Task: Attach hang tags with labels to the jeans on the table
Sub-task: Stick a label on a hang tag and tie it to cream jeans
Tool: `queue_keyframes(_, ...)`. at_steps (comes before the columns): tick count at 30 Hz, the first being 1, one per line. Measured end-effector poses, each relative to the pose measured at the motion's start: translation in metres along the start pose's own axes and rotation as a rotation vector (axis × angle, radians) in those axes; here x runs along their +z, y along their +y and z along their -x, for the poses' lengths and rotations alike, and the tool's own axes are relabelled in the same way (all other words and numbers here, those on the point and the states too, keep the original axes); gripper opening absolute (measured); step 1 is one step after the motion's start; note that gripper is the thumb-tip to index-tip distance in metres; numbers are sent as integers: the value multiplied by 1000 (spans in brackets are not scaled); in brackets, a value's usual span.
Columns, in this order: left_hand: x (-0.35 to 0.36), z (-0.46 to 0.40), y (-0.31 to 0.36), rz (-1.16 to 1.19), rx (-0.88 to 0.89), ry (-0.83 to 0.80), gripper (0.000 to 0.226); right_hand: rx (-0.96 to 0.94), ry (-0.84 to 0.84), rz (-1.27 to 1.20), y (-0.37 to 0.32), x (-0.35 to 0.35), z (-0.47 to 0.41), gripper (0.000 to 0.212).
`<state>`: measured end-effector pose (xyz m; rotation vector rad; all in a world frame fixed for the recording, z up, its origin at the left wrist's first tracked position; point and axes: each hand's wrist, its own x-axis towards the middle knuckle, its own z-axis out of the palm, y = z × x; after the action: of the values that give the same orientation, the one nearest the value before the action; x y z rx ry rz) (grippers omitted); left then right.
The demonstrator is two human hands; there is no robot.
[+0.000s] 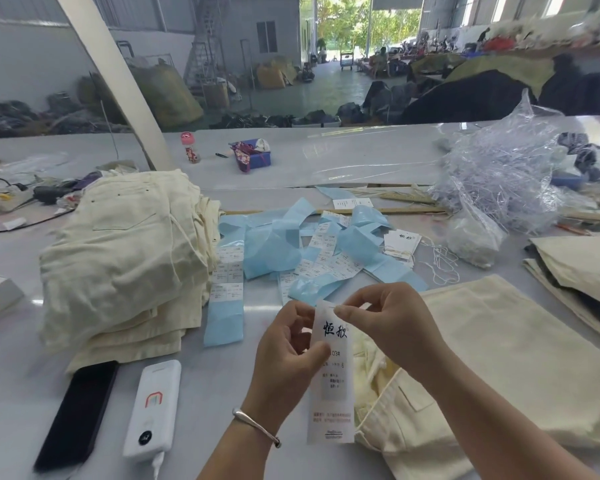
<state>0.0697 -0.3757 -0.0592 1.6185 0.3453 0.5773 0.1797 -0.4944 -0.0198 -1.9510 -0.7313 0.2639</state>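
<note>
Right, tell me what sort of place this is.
Probably a garment factory's finishing or packing floor. A stack of folded cream jeans sits on a long work table, blue label strips lie scattered beside it, and both hands hold a printed hang tag.

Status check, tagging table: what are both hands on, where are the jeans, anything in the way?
Left hand and right hand both pinch the hang tag, held upright. Jeans lie right below, not yet tagged. Nothing in the way.

Silver bangle (255, 422) on bare left wrist
</note>
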Motion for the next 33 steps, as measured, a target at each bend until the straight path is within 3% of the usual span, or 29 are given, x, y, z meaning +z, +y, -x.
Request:
queue_keyframes(16, -19, 8, -8, -44, 42, -4, 31, 38, 24, 126, -4, 17, 7, 15)
queue_keyframes(33, 17, -6, -7, 34, 48, -60, 26, 85, 131, 194, 14, -12, 0, 11)
